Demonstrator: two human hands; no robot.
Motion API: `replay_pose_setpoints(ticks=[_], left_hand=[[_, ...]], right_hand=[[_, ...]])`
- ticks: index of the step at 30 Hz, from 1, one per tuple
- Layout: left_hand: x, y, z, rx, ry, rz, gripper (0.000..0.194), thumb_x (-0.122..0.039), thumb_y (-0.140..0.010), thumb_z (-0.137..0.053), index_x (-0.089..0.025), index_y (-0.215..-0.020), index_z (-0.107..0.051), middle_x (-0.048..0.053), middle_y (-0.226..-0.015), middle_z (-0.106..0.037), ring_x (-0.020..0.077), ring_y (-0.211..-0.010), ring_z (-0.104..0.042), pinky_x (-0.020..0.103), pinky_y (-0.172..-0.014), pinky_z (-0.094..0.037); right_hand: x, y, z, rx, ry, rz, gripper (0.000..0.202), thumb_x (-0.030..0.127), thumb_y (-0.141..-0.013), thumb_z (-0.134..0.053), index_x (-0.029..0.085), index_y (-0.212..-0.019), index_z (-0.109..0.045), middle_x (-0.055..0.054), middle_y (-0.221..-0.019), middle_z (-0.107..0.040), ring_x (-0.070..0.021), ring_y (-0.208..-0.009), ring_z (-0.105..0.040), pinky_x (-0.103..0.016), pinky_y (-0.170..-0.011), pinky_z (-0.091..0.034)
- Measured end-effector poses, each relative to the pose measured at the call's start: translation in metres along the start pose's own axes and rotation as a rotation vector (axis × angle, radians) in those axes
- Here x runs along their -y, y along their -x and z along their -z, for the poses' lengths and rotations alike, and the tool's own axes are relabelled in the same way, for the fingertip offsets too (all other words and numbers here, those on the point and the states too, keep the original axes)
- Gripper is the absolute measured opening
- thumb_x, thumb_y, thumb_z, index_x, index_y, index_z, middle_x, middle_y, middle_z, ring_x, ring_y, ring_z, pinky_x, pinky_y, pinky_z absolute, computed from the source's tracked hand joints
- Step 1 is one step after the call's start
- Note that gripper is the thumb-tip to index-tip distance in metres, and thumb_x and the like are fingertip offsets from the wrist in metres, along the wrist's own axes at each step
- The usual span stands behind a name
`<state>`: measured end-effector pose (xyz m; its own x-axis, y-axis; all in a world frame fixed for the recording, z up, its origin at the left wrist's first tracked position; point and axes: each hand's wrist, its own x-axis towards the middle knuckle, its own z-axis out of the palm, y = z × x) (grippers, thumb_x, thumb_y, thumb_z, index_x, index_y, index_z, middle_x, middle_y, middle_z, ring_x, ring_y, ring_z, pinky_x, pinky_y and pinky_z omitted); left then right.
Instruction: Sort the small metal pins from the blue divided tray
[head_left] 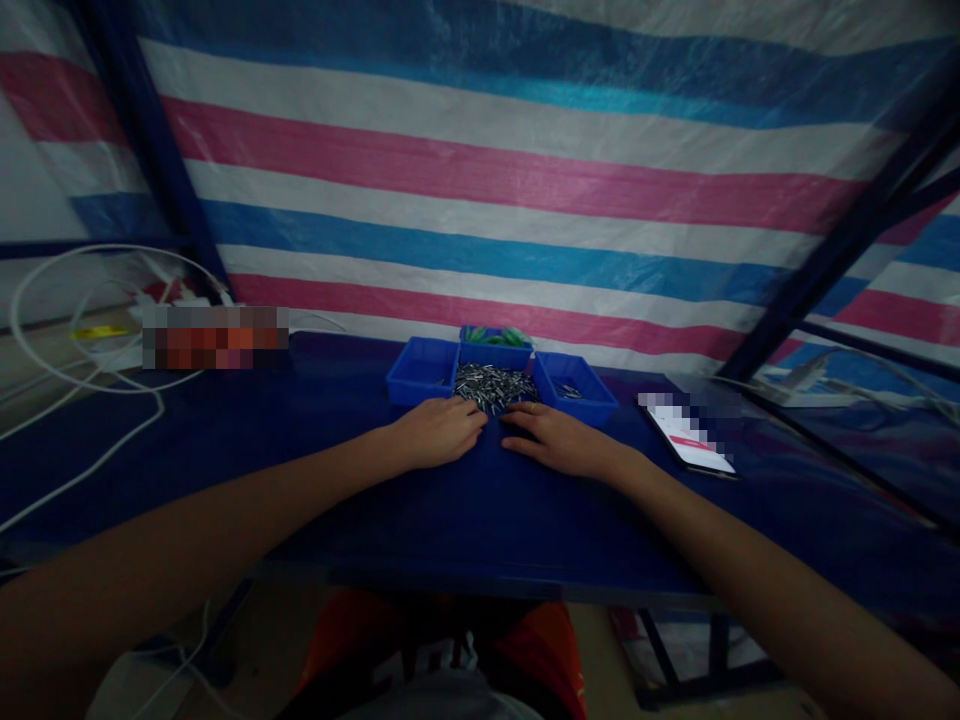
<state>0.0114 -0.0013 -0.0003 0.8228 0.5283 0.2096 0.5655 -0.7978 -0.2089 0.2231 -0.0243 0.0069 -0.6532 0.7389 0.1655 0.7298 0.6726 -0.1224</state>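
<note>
A heap of small, slender metal pieces (495, 384), too small to identify, lies on the blue table between shallow blue trays. At the heap's near left edge, my left hand (439, 432) rests with its fingers curled together; whatever they may hold is hidden. My right hand (561, 438) is palm down at the near right edge, fingers apart and fingertips by the metal pieces. The left blue tray (422, 364) shows almost bare inside. A few metal pieces lie in the right blue tray (576, 384). Behind the heap, another blue tray (495, 350) holds green items.
A phone (690, 437) with a lit screen lies to the right on the blue table (480, 530). White cables (154, 405) loop across the left side. Behind the table hangs a striped plastic sheet (480, 190), with dark blue frame posts (161, 150) beside it.
</note>
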Motion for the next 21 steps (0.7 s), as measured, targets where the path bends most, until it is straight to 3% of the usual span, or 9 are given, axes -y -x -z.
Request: replay_pose_setpoints(ticks=[21], left_hand=[[0.0,0.0001,0.0028,0.01,-0.022,-0.012,0.024,-0.023,-0.09,-0.036,-0.016,-0.101,-0.055,0.007,-0.097,-0.06,0.0196,-0.092,-0.057,0.033,-0.08,-0.047]], right_hand=[[-0.0018,-0.0037,-0.0001,-0.024,0.0,0.012,0.034,0.035,-0.091,-0.043,0.012,-0.112,-0.057,-0.012,-0.104,-0.062,-0.0205,-0.093,-0.059,-0.034,-0.085,-0.044]])
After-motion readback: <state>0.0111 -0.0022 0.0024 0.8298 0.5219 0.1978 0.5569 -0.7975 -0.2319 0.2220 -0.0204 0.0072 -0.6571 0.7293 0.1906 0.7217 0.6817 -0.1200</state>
